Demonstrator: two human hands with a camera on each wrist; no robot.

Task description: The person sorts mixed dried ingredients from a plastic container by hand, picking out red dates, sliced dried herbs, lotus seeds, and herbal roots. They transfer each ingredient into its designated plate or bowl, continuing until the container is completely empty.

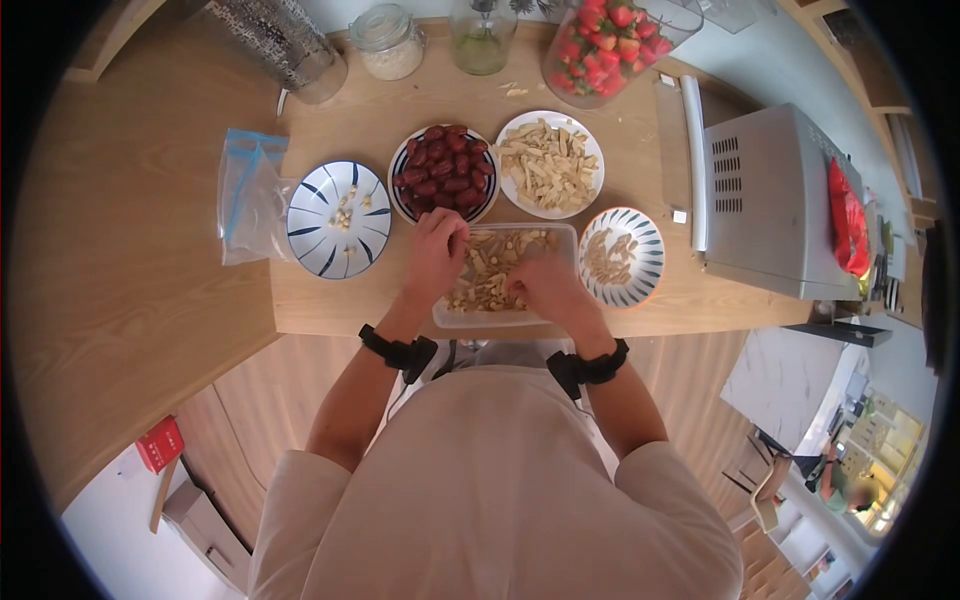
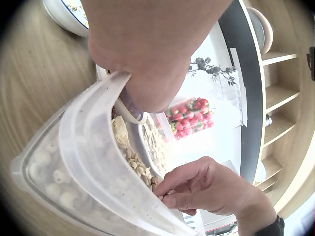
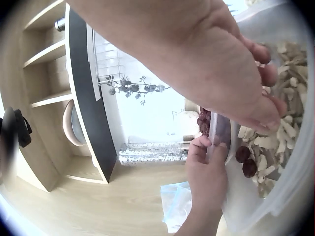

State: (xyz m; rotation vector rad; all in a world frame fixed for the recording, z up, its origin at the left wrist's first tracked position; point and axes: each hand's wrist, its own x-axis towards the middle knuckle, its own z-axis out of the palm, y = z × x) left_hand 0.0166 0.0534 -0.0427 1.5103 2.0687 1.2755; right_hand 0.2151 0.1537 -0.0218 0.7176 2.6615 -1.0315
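Note:
A clear plastic box [image 1: 505, 318] with dried pale slices [image 1: 490, 270] stands in front of me. My left hand [image 1: 438, 255] grips its far left rim; in the right wrist view the thumb lies on one side and the fingers on the other. Close to that hand, two red dates [image 3: 249, 168] lie among the slices. Round pale seeds [image 2: 69, 199] show through the box wall in the left wrist view. Inside the box, my right hand [image 1: 552, 288] has curled fingers, and its thumb and fingertips pinch a small pale piece in the left wrist view.
Behind the box stand a bowl of red dates [image 1: 445, 172] and a plate of pale slices [image 1: 550, 165]. Plates with small pieces flank it, left [image 1: 322, 205] and right [image 1: 645, 250]. Further out are zip bags [image 1: 250, 200], a strawberry container [image 1: 610, 50], jars and a grey appliance [image 1: 770, 200].

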